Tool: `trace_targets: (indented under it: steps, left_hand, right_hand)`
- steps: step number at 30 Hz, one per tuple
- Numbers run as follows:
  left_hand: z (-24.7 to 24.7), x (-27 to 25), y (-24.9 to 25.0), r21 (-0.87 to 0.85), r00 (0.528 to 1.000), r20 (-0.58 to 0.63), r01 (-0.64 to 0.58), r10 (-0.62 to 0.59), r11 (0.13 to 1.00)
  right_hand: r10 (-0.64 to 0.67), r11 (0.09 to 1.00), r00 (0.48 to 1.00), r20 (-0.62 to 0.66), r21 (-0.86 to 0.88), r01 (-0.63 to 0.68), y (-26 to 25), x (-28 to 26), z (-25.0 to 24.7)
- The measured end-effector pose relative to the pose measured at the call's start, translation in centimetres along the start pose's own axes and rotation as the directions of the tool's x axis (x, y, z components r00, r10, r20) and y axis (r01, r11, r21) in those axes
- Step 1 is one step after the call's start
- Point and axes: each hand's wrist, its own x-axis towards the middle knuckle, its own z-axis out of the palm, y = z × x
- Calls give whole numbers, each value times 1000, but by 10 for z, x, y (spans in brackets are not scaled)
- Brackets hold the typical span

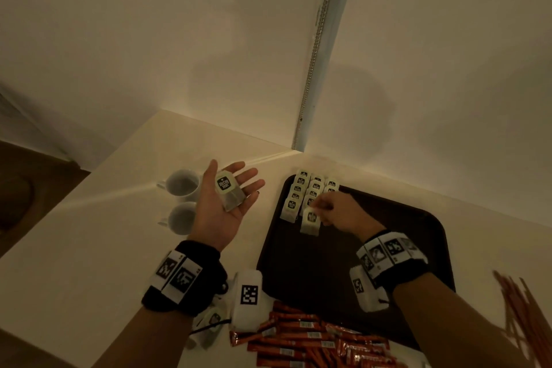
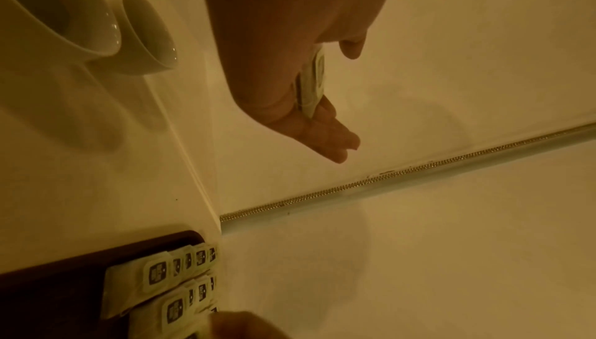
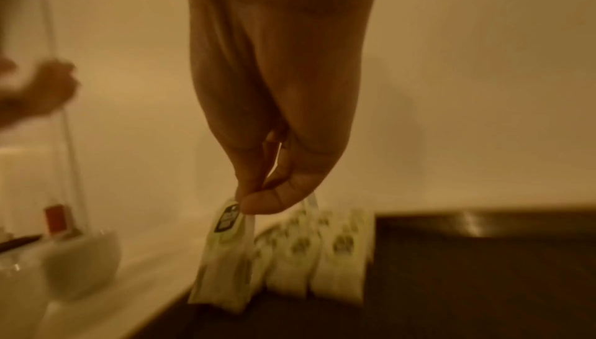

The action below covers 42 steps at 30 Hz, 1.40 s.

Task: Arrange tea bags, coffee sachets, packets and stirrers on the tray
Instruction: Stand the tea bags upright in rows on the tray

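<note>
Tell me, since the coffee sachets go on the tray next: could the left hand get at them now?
Probably not yet: the left hand lies palm up with a tea bag on it, while the coffee sachets lie uncovered near its wrist.

Two bare forearms, each wearing a black fabric wristband point(image 1: 185, 276) ringed with white square tags printed with black coded patterns. A white camera block point(image 1: 248, 296) bearing another coded tag hangs beneath each wrist.

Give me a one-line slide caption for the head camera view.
Right hand pinches a tea bag onto the tray beside three rows, left hand holding spare tea bags.
</note>
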Motion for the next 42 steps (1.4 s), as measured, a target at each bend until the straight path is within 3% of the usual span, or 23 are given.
trace_targets:
  steps: [3, 9, 14, 21, 23, 25, 27, 30, 33, 36, 39, 42]
  left_hand:
    - [-1, 3, 0, 27, 1000, 2, -9, 9, 1000]
    - [-5, 7, -4, 46, 1000, -3, -15, 15, 999]
    - [-9, 10, -5, 67, 1000, -12, -24, 25, 997]
    - [-5, 10, -4, 199, 996, 86, -13, -4, 980]
    - [-3, 11, -3, 255, 991, 132, -19, -15, 967]
    - [1, 14, -5, 319, 982, 185, -36, -25, 947]
    - [5, 18, -6, 397, 974, 226, -67, -27, 915]
    - [17, 19, -6, 457, 956, 292, -134, -6, 879]
    - [25, 13, -3, 436, 939, 337, -214, 62, 874]
    - [26, 7, 0, 453, 900, 380, -381, 212, 806]
    - [31, 2, 1, 445, 857, 417, -484, 303, 754]
    - [41, -4, 1, 387, 837, 457, -491, 300, 781]
  right_hand:
    - [58, 998, 998, 26, 26, -59, 20, 12, 22]
    - [75, 997, 980, -183, 6, -75, 37, 38, 33]
    - [113, 994, 970, -217, 22, -111, 39, 56, 34]
    - [103, 995, 956, -274, 25, -101, 29, 66, 30]
    - [12, 995, 925, -380, 94, 25, 4, 59, 22]
    - [-168, 945, 881, -443, 183, 272, -36, 42, 10]
    - [-397, 853, 833, -385, 180, 490, -79, 18, -5]
    - [-639, 745, 728, -249, 32, 666, -122, -4, -21]
    - [-698, 709, 672, -248, -108, 697, -143, -17, -40]
    - [-726, 686, 632, -270, -334, 646, -159, -31, -60]
    - [-725, 657, 648, -236, -522, 545, -171, -40, -70]
    - [-705, 651, 678, -207, -568, 503, -178, -46, -73]
